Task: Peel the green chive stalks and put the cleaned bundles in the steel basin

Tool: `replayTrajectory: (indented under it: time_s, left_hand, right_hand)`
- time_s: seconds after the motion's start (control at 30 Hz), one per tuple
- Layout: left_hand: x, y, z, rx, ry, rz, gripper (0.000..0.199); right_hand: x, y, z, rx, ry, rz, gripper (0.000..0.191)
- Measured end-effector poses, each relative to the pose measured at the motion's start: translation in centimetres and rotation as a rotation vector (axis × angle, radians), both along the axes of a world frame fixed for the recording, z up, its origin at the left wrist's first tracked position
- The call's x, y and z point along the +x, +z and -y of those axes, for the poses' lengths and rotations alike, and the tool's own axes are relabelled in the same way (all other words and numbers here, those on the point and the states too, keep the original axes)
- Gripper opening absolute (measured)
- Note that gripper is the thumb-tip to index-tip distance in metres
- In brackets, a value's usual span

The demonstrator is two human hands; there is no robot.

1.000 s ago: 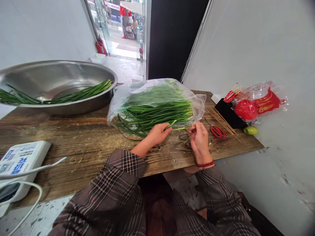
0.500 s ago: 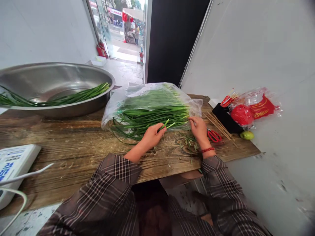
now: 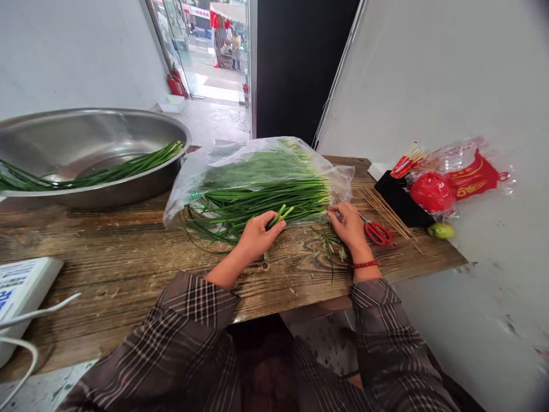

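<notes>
My left hand (image 3: 260,233) is closed around a few garlic chive stalks (image 3: 281,214), whose cut pale-green ends poke up past the thumb. Just behind it lies a thick bunch of garlic chives (image 3: 266,200), partly inside a thin white plastic bag (image 3: 180,200), pale ends to the right. By those ends is my right hand (image 3: 346,224), thumb and forefinger drawn together; what they pinch, if anything, is too small to make out. Loose chive scraps (image 3: 329,245) are scattered on the wood between my hands. Red-handled scissors (image 3: 377,233) lie right of my right hand.
A large steel basin (image 3: 98,189) with more chives stands at the left of the wooden table (image 3: 141,286). Bamboo skewers (image 3: 390,217), a black box (image 3: 401,200), red packaging (image 3: 433,191) and a green fruit (image 3: 441,230) are at right. A white device (image 3: 26,292) with cables sits front left.
My right fingers have come slightly off the chive ends toward me. The stalks in my left hand now stand more upright and closer together. The view has shifted slightly.
</notes>
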State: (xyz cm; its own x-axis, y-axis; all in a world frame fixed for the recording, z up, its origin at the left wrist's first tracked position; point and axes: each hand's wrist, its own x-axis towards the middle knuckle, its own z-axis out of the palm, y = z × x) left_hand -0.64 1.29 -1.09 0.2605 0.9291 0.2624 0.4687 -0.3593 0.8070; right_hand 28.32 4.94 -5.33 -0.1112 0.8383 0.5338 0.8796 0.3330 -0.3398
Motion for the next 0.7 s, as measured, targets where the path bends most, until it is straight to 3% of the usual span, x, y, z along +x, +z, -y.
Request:
replayTrajectory:
  time_s: [0.27, 0.4, 0.57, 0.7]
  left_hand:
    - [-0.1, -0.2, -0.1, 0.011, -0.01, 0.0, 0.031]
    - [-0.1, -0.1, -0.1, 0.009, -0.006, 0.003, 0.03]
    - [-0.1, 0.0, -0.1, 0.019, 0.001, -0.011, 0.031]
    - [-0.1, -0.1, -0.1, 0.03, 0.008, 0.012, 0.033]
  right_hand:
    - [-1.2, -0.4, 0.1, -0.06, -0.101, 0.016, 0.03]
    - [-1.3, 0.0, 0.6, -0.028, -0.137, 0.005, 0.024]
    - [-0.8, 0.0, 0.7, -0.05, -0.052, -0.259, 0.021]
    - [-1.1, -0.1, 1.0, -0.194, 0.038, -0.538, 0.024]
